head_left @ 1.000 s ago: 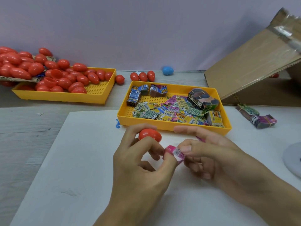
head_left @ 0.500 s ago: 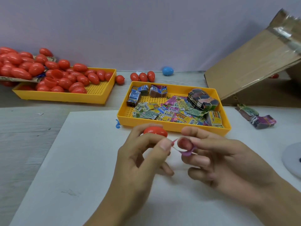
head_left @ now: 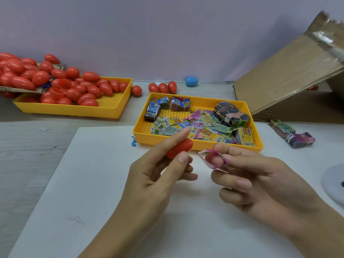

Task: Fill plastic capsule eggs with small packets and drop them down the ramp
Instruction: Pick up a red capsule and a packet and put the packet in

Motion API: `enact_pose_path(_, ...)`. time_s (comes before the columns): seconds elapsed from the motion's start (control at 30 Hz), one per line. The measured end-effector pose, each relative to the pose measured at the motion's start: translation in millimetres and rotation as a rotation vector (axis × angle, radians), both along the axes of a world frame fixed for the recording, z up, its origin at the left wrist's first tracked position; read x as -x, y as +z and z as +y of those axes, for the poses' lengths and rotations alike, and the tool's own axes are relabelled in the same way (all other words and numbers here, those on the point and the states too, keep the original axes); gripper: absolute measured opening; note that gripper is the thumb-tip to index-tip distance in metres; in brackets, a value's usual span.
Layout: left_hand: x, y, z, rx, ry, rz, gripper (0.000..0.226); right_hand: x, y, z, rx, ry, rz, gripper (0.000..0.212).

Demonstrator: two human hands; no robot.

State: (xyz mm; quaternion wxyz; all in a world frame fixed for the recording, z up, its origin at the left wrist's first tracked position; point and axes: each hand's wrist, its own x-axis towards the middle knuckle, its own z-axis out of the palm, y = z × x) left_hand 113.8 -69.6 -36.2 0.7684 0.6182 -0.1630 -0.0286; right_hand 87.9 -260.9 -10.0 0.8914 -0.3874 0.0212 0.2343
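Above white board (head_left: 93, 183), left hand (head_left: 149, 183) gripping glossy red egg half (head_left: 179, 150), right hand (head_left: 260, 183) pinching curled pink packet (head_left: 221, 161).

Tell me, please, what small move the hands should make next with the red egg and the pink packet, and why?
Probably bring the right hand leftward and tuck the pink packet into the red egg. The packet is already curled round a fingertip, and the left hand holds the egg just beside it, apart from it. Whether the egg's open end faces the packet cannot be seen.
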Motion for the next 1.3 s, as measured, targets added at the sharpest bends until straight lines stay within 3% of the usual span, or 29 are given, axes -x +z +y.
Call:
enact_pose_path(0.2, 0, 0, 0, -0.111, 0.114, -0.075, 0.027, 1, 0, 0, -0.009, 0.02, -0.004, 0.015)
enact_pose_path(0.37, -1, -7, 4, -0.19, 0.077, -0.104, 0.065, 1, 1, -1, -0.031, 0.022, -0.001, 0.019)
enact_pose_path(0.57, -4, -8, 6, -0.12, -0.013, -0.072, 0.035, 1, 2, -2, -0.003, 0.025, -0.01, 0.022)
enact_pose_path(0.97, -1, -4, 3, -0.091, -0.056, -0.076, 0.047, 4, 10, 5, 0.206, -0.004, -0.031, 0.014)
enact_pose_path(1.13, 0, -4, 3, -0.109, -0.057, -0.092, 0.047, 5, 8, 1, 0.146, 0.066, -0.107, 0.014)
enact_pose_path(1.3, 0, -3, 3, -0.11, -0.086, -0.101, 0.048, 2, 7, 2, 0.217, 0.004, -0.072, 0.012)
